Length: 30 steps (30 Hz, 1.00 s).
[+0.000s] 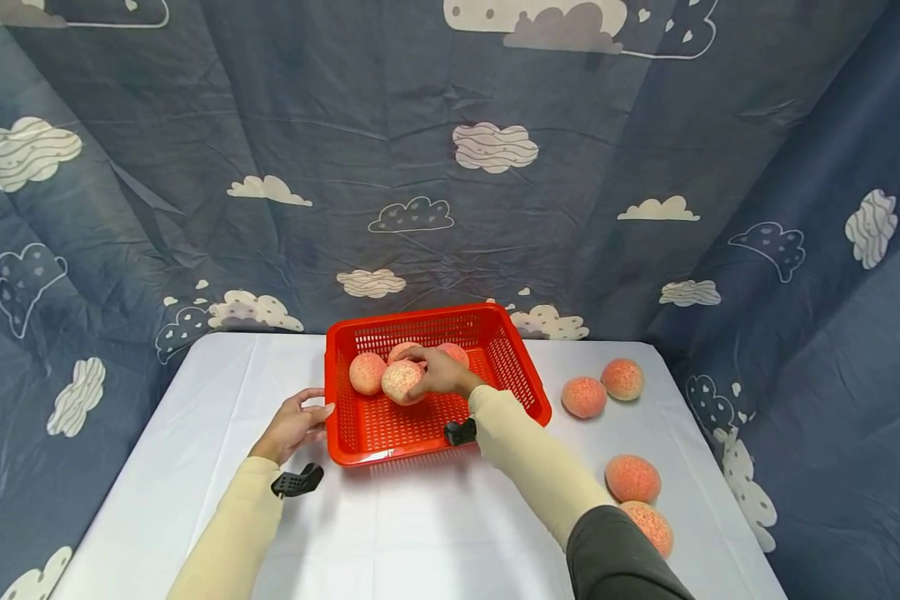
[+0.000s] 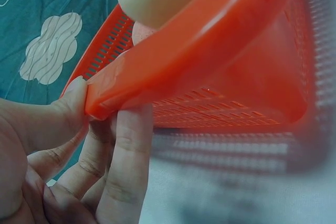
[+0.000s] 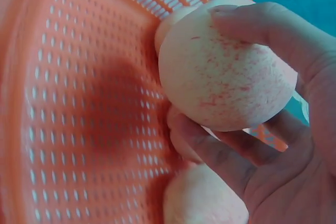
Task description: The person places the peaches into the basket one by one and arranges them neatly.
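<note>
A red plastic basket (image 1: pixel 390 429) with slotted walls stands on the white table. My left hand (image 1: pixel 294 427) grips its left rim, thumb on the outer edge and fingers underneath, as the left wrist view shows. Over the inside of the basket, my right hand (image 1: pixel 444 372) holds a pale, pink-speckled peach (image 3: pixel 226 72) between thumb and fingers. Beneath and beside that peach lie other peaches: one at the left (image 1: pixel 367 374), one behind (image 1: pixel 402 351) and one at the back right (image 1: pixel 455 354). Part of the rear peach is hidden by the held one.
Right of the basket, two peaches (image 1: pixel 583 397) lie near the table's back edge, and two more (image 1: pixel 633 478) sit nearer the front, one partly behind my right sleeve. A dark cloud-patterned curtain (image 1: pixel 390 100) hangs behind and beside the white table (image 1: pixel 375 533).
</note>
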Available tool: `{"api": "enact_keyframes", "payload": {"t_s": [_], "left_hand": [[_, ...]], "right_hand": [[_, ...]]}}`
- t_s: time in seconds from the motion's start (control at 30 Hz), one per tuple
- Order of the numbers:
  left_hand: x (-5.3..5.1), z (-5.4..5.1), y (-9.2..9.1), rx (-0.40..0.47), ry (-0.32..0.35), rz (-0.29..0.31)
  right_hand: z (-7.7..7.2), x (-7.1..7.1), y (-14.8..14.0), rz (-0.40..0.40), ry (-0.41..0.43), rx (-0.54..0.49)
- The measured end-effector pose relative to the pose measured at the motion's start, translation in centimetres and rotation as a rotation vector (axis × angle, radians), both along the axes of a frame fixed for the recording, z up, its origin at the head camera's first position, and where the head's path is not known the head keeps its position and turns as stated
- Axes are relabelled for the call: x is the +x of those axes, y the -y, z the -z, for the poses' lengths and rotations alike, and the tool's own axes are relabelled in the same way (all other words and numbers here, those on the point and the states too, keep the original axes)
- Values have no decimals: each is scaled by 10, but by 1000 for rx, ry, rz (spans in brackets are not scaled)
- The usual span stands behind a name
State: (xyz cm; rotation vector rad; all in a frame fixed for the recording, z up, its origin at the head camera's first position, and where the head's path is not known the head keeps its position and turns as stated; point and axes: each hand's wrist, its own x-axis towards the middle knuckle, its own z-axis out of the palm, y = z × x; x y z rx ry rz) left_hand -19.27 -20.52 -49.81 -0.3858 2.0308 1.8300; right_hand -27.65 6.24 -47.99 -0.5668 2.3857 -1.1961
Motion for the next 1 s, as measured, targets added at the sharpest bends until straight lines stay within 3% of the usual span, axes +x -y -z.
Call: {"api": "enact_keyframes", "payload": {"t_s": [0.17, 0.4, 0.77, 1.0], "left_hand": [[-1, 1, 0, 11, -7, 1], [-1, 1, -1, 0, 6, -16], [-1, 1, 2, 27, -11, -5], [-3, 7, 2, 25, -4, -14]], "right_hand": [[6, 2, 16, -7, 38, -11], [14, 10, 34, 3, 15, 52], [22, 21, 54, 131, 33, 53], [31, 27, 62, 166, 51, 44]]}}
